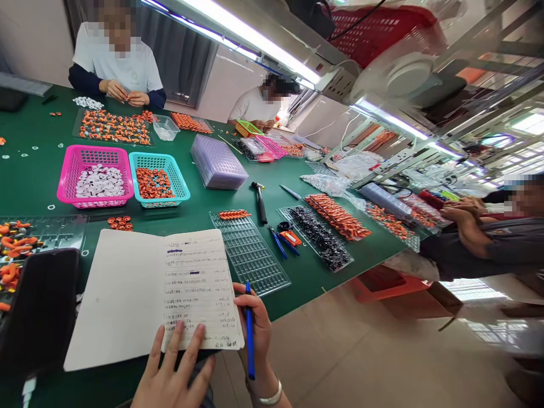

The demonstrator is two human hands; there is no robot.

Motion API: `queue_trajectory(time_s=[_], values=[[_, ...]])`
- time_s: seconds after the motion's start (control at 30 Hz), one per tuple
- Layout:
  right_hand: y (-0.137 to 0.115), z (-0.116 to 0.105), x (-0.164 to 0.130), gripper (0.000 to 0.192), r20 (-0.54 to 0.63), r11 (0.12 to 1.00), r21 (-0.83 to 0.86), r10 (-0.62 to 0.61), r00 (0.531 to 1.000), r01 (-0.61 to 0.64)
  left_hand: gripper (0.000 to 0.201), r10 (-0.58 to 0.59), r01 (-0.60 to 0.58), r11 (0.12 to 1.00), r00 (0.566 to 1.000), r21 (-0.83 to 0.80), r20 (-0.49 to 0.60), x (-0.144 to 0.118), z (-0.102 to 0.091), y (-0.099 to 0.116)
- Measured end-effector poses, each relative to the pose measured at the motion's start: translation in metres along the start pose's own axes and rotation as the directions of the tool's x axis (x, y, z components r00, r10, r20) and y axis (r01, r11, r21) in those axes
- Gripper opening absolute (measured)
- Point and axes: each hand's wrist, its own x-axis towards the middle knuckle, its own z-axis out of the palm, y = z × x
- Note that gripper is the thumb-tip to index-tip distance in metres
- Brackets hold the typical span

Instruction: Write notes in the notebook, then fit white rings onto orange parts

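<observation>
1. While the left hand (172, 371) lies flat with fingers spread over the lower part of the written page, it grips nothing; bottom centre of frame.
2. Right hand (257, 326), just right of it, grasps a blue pen (250, 345) and sits at the page's right edge. Silver-coloured bracelet (272, 395) on that wrist.
3. Notebook (123, 283) is open, lower left to centre. Left page nearly blank, right page filled with handwritten lines; text too small to read.
4. Black phone (45, 300) at lower left, beside notebook, white cable (29, 388) at its bottom end.
5. Beyond notebook, left of frame: pink basket (68, 175) with white pieces (100, 181), turquoise basket (180, 180) beside it with orange parts (153, 184).
6. Centre, on the green tabletop (208, 209): stack of clear trays (219, 161), hammer (260, 204), blue-handled pliers (277, 242), slotted clear tray (250, 258) with an orange row at its top end.
7. Right of pliers: black parts (317, 235) on a tray.
8. Co-workers seated upper left (117, 73), upper centre (255, 105) and right edge (480, 243).
</observation>
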Motion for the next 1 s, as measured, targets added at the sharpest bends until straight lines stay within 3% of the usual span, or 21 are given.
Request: queue_trajectory(time_s=[0.37,0.7,0.8,1.0], values=[[-0.001,0.001,0.0,0.007,-0.003,1.0,0.02,-0.007,1.0,0.007,0.051,0.054,-0.053,0.998,0.998,0.044,-0.032,0.005,-0.007,-0.004],[-0.004,0.003,0.001,0.007,-0.001,0.999,0.034,-0.016,1.0,0.016,0.044,0.012,-0.017,0.996,0.998,0.082,0.053,0.005,-0.019,-0.002],[-0.005,0.003,0.001,0.007,0.007,0.999,0.04,-0.019,1.0,0.019,0.033,0.012,-0.014,0.999,0.997,0.03,0.076,0.008,-0.023,-0.004],[-0.003,0.001,0.0,0.008,0.017,0.999,0.038,-0.021,1.0,0.021,0.035,-0.028,0.029,0.998,0.999,-0.054,0.03,0.01,-0.023,-0.004]])
